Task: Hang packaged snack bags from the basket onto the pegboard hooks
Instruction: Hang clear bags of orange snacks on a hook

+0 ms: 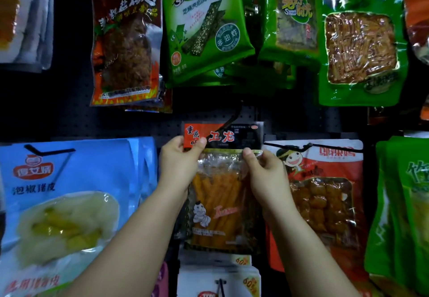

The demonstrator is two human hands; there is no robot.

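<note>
Here, apparently, the left hand [180, 157] and right hand [260, 169] each pinch an upper corner of the orange snack bag [220, 194] between thumb and fingers, holding its header flat and level at the black hook [234, 115] on the pegboard [290, 120], presumably to thread its hang hole.

Dim overall, dark pegboard [69, 115] nearly black, glare on glossy packets, soft focus, wide-angle bending at edges
</note>
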